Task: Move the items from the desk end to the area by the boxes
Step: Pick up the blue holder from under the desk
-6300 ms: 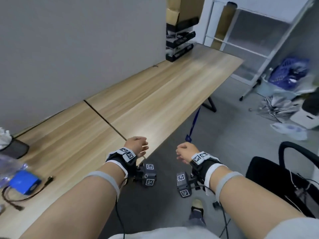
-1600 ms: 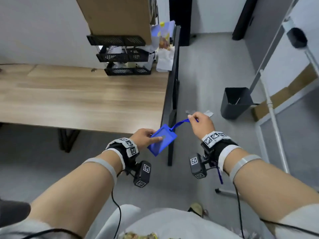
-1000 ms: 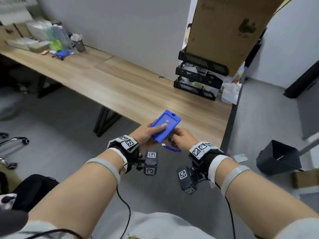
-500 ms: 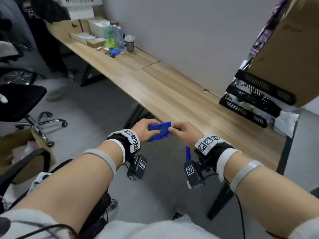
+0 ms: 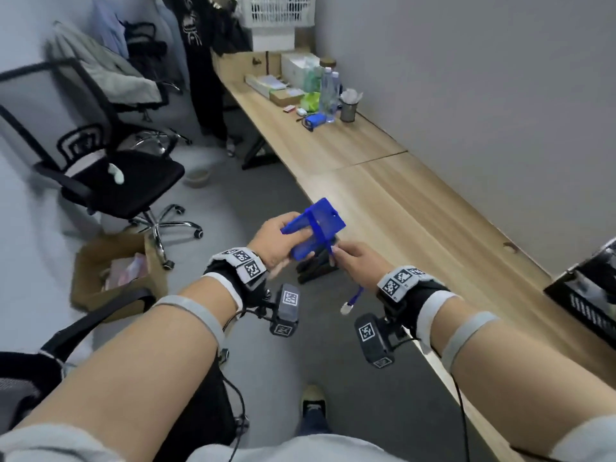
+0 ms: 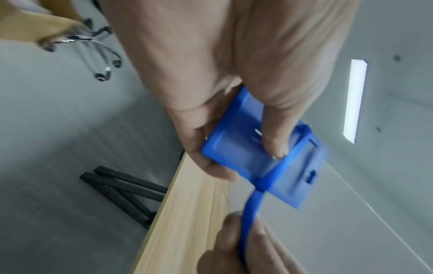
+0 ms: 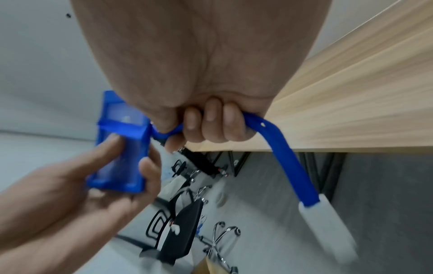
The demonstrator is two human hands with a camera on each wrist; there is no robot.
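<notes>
Beside the wooden desk [image 5: 383, 195], your left hand [image 5: 273, 241] is gripping the unlabelled blue badge holder [image 5: 316, 225]; at four o'clock, your right hand [image 5: 356, 261] is clutching its lanyard [image 7: 288, 157].

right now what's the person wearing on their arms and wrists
Each wrist has a black strap with white panels of black square markers: left hand, right hand. A small black marker-tagged camera hangs under each wrist, trailing thin black cables. Grey bands circle both bare forearms; pale grey sleeves begin further up.
</notes>
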